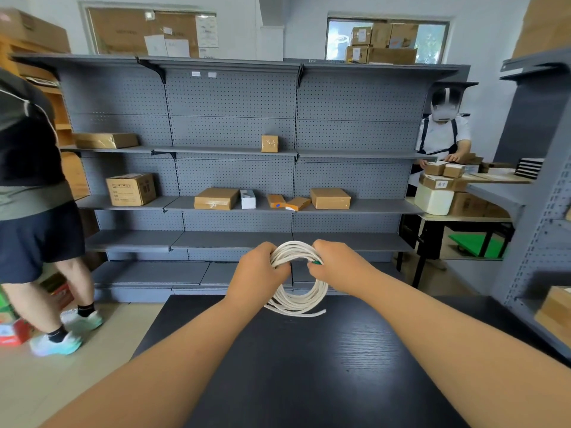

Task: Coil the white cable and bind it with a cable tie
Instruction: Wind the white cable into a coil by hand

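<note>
The white cable (304, 299) is wound into a round coil of several loops, held upright above the far end of the black table (309, 366). My left hand (258, 274) grips the coil's upper left side. My right hand (335, 264) grips the upper right side, and a small green cable tie (316, 262) shows at its fingertips against the cable. One loose cable end sticks out at the coil's bottom right.
Grey pegboard shelving (234, 131) with cardboard boxes stands behind the table. A person in dark shorts (37, 211) walks at the left. Another person (445, 134) handles boxes at a table on the right. A second shelf unit (537, 180) stands at the right edge.
</note>
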{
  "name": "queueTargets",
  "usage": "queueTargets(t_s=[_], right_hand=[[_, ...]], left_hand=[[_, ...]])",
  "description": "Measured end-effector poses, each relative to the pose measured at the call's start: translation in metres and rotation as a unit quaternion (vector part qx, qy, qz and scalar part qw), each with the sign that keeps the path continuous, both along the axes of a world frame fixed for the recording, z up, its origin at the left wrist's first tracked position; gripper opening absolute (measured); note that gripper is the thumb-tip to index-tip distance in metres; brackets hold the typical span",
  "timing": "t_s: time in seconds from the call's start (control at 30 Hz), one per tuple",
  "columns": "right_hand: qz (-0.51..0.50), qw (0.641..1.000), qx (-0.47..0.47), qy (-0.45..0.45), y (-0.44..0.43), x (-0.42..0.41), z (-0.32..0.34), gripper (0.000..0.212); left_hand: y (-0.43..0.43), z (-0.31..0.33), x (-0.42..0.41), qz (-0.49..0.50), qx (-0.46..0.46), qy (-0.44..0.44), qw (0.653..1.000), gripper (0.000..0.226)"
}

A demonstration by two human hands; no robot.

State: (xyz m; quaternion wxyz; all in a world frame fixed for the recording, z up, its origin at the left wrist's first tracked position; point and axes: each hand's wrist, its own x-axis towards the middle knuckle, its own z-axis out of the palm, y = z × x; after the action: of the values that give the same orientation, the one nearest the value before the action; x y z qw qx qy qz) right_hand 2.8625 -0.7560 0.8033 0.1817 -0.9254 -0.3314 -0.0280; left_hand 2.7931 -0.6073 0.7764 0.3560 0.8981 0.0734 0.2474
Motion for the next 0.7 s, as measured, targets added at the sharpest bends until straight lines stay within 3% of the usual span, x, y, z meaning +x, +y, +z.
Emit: queueTargets(t_s=[0.13, 0.23, 0.43, 0.53, 0.7], right_hand=[[-0.01, 1.0, 0.023, -0.012, 0.002, -0.005, 0.0, 0.019], [-0.021, 0.994, -0.019, -0.104, 0.003, -0.009, 0.0, 0.018], [-0.012, 0.963, -0.073, -0.26, 0.01, -0.01, -0.003, 0.024], [-0.007, 0.97, -0.079, -0.229, 0.011, -0.011, -0.003, 0.016], [-0.034, 0.994, -0.028, -0.097, 0.011, -0.011, -0.001, 0.012]], left_hand=[[-0.003, 0.002, 0.001, 0.012, 0.028, -0.001, 1.0, 0.016], [-0.005, 0.006, 0.002, 0.026, 0.081, 0.003, 0.996, 0.031], [-0.01, 0.015, 0.006, 0.002, 0.189, 0.041, 0.981, 0.015], [-0.01, 0.015, 0.006, -0.005, 0.191, 0.027, 0.981, 0.011], [-0.005, 0.009, 0.006, 0.014, 0.118, -0.006, 0.993, 0.009]])
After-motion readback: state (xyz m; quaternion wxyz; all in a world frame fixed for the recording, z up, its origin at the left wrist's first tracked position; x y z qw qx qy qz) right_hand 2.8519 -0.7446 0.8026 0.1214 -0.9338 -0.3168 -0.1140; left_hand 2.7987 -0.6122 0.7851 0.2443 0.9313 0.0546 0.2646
